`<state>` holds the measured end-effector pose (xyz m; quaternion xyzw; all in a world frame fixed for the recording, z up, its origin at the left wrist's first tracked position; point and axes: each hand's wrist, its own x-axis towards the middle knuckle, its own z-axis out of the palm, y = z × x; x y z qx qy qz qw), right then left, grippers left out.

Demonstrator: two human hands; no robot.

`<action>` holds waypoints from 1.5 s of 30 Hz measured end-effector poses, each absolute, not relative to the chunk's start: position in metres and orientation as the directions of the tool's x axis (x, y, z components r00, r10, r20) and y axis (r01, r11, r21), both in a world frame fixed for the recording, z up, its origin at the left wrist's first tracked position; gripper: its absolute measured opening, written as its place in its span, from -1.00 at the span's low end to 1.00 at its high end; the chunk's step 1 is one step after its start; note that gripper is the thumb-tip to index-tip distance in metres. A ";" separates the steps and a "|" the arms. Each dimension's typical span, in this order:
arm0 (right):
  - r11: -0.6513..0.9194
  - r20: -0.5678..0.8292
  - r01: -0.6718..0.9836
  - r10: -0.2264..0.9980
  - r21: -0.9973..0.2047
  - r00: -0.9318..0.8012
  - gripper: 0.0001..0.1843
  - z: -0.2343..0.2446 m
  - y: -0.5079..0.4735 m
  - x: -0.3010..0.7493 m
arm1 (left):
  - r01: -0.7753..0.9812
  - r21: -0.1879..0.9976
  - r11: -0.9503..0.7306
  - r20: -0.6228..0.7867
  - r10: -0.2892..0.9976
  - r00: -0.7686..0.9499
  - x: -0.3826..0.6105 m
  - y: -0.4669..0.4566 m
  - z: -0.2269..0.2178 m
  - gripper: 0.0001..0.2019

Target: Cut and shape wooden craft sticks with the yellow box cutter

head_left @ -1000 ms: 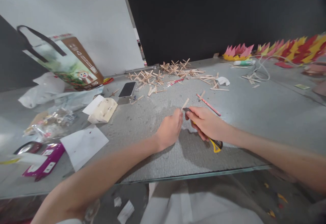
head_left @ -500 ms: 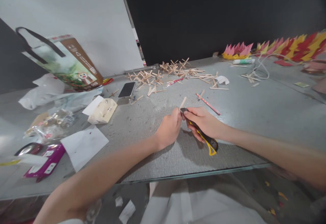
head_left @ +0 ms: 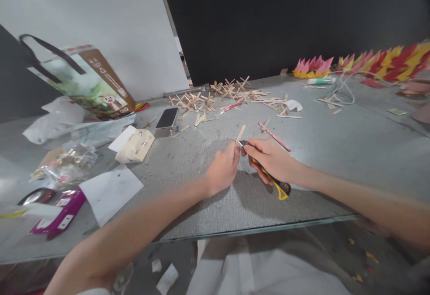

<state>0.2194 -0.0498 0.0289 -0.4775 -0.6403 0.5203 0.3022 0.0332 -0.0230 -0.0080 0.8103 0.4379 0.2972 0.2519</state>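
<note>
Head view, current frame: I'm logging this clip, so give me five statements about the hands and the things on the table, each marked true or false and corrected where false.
1. The right hand holds a black-and-yellow utility knife. True.
2. The left hand holds nothing. False: it holds a thin, pale wooden stick, one end sticking up past the fingers.
3. A dark-screened, flat rectangular phone lies left of the heap of pale wooden sticks. True.
4. The brown-and-green carrier bag with dark handles is at the right end of the table. False: it is at the left.
5. A spiky pink-and-yellow piece sits at the far side, right of the heap. True.
</note>
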 end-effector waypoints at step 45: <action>-0.261 -0.168 -0.119 0.846 -0.958 -0.505 -0.77 0.023 -0.044 0.212 | 0.632 0.572 -0.522 0.326 0.853 0.408 0.031 -0.019 -0.023 -0.74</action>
